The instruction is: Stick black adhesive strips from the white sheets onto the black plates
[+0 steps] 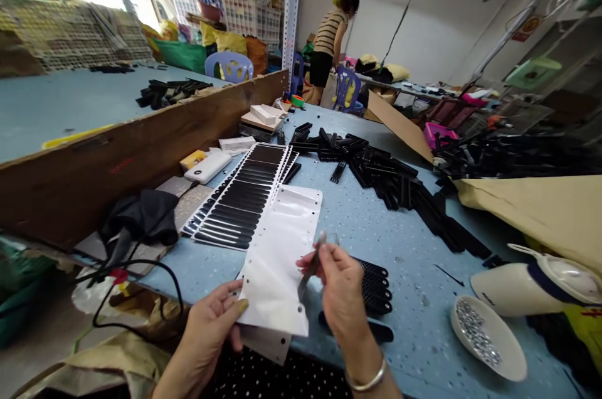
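Left hand: the left hand [207, 330] pinches the near left corner of a glossy white plastic backing sheet with punched holes [281, 261], thumb on top, fingers under it.
Right hand: the right hand [341, 292] is closed around a thin grey strip [310, 270], held between thumb and fingertips, just above the sheet's right edge; a silver bangle [367, 381] sits on the wrist.
Sheet: it lies on the speckled blue worktable [414, 248], near edge lifted by the left hand.
Beside the right hand: a short stack of black perforated strips [375, 289] lies on the table, partly hidden by the hand.
Right, near: a shallow white oval dish of small silvery pieces [486, 339], with a white handheld appliance [536, 286] behind it.
Middle: fanned white sheets carrying rows of black oval stickers [242, 198]; a black cloth [141, 217] to their left.
Farther: a long heap of black plastic combs [390, 176].
Far: a person in a striped shirt [329, 41] stands by a blue plastic chair [347, 88].
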Motion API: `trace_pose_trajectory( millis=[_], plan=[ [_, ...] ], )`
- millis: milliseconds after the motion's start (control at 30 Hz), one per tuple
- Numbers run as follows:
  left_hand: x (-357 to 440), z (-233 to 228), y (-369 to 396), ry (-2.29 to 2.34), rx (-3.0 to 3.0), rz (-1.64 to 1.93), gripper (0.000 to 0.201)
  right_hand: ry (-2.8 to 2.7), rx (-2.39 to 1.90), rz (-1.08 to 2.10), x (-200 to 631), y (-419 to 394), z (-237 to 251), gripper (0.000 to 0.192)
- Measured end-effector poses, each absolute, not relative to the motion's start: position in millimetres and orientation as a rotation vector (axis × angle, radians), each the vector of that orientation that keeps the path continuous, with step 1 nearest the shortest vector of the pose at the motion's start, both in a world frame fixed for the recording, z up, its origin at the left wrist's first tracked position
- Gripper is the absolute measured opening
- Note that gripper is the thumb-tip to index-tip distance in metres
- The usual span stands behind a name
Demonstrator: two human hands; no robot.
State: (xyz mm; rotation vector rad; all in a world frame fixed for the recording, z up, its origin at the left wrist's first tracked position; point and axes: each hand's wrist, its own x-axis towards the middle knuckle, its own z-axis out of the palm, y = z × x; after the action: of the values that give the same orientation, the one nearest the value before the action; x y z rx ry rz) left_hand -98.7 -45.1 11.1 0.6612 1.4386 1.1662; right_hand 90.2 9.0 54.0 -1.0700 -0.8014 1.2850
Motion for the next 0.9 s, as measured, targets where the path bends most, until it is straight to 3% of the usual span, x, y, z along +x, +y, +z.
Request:
trace_pose_trajectory(
  millis=[233, 467, 633, 767, 900],
  plan=[
    [-100.6, 11.4, -5.1, 1.68, 1.091, 1.12, 0.047, -0.764, -1.096, 0.941, 158.6, 16.1, 79.3, 0.026],
    [-101.3, 21.3, 20.5, 1.68, 1.196, 1.139, 0.049, -0.769, -1.026, 1.292, 100.3, -1.8, 51.1, 0.034],
    [-117.9, 36.3, 26.4, 1.931, 1.793, 1.223, 0.038, -0.888, -1.055, 1.296, 46.8, 1.3, 29.3, 0.044],
    [-117.3, 35.6, 14.4, 1.368, 2.612, 1.109, 0.039, -0.953, -1.068, 1.209, 39.0, 14.0, 19.5, 0.041],
    [-115.2, 2.3, 2.0, 1.197, 2.717, 0.957, 0.04, -0.919, -1.069, 1.152, 54.1, 22.3, 32.8, 0.037]
  ],
)
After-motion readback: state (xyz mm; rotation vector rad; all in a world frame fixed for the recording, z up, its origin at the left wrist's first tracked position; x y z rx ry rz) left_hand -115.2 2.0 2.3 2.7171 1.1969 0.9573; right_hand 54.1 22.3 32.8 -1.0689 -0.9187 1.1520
